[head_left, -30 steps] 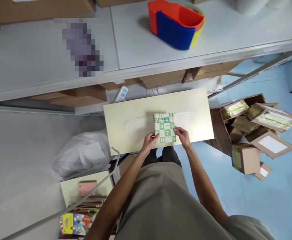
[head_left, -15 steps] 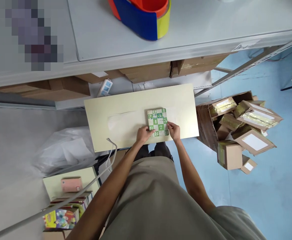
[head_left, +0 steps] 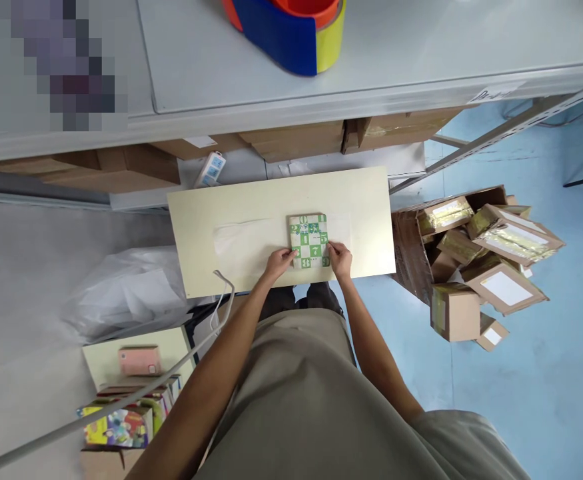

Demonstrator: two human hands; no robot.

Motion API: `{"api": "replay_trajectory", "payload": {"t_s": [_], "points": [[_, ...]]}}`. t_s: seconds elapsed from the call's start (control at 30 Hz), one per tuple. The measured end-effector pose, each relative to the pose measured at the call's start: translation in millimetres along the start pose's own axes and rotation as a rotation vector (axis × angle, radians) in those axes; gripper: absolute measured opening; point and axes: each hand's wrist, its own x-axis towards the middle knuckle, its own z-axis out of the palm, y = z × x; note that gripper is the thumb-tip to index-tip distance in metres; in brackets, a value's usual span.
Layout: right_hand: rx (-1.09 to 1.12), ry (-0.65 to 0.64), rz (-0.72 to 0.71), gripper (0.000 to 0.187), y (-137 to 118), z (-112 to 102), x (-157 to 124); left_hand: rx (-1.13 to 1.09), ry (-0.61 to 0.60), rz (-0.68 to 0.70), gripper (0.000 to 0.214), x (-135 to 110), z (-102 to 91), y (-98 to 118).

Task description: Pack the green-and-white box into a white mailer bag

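A small book (head_left: 310, 240) with a green-and-white checkered cover of numbers lies on or just above the pale yellow tabletop (head_left: 366, 193). My left hand (head_left: 280, 263) grips its lower left edge, thumb against the cover's side. On the opposite edge, my right hand (head_left: 340, 257) pinches the book between thumb and fingers. Under it and to its left spreads a thin white sheet (head_left: 244, 240), lying flat on the table; part of it is hidden by the book.
Right of the table, a large carton (head_left: 414, 250) overflows with taped boxes (head_left: 504, 287). Beyond the table stands a grey shelf (head_left: 371, 80) with cartons beneath. A grey cable (head_left: 171, 373) crosses at left, over stacked books (head_left: 121, 427). A plastic bag (head_left: 126, 287) lies beside the table.
Both hands and the book have shifted slightly left in view. The left thumb has drawn back from the cover toward its edge. The camera view has moved a little as well.
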Motion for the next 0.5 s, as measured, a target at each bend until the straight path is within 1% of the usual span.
{"api": "replay_trajectory", "payload": {"t_s": [0.1, 0.13, 0.17, 0.2, 0.27, 0.3, 0.33, 0.37, 0.4, 0.5], "points": [[-0.044, -0.017, 0.014, 0.035, -1.4, -2.1, 1.4, -0.065, -0.011, -0.007, 0.058, 0.8, -1.4, -2.2], [-0.064, -0.009, 0.017, 0.036, -1.0, -5.6, 1.2, -0.09, -0.012, -0.011, 0.058, 0.8, -1.6, -2.5], [-0.097, 0.028, 0.019, 0.038, -0.1, -10.4, 0.9, -0.112, -0.014, -0.014, 0.058, 0.8, -1.8, -2.7], [-0.141, 0.099, 0.021, 0.04, 1.2, -16.2, 0.5, -0.131, -0.017, -0.017, 0.058, 0.8, -2.1, -2.7], [-0.238, 0.283, 0.034, 0.047, 4.8, -28.6, 0.2, -0.149, -0.028, -0.023, 0.057, 1.1, -3.5, -2.7], [-0.272, 0.352, 0.046, 0.051, 6.6, -34.2, 0.7, -0.154, -0.038, -0.028, 0.056, 1.3, -4.8, -2.6], [-0.29, 0.382, 0.06, 0.054, 8.0, -38.7, 1.7, -0.157, -0.051, -0.034, 0.056, 1.7, -6.3, -2.5], [-0.291, 0.374, 0.076, 0.055, 8.9, -41.9, 3.2, -0.158, -0.064, -0.041, 0.055, 2.0, -8.0, -2.4], [-0.282, 0.338, 0.095, 0.054, 9.3, -43.5, 5.1, -0.156, -0.077, -0.047, 0.055, 2.4, -9.8, -2.3], [-0.245, 0.216, 0.146, 0.04, 7.1, -41.5, 10.9, -0.15, -0.1, -0.05, 0.052, 3.3, -13.7, -2.4]]}}
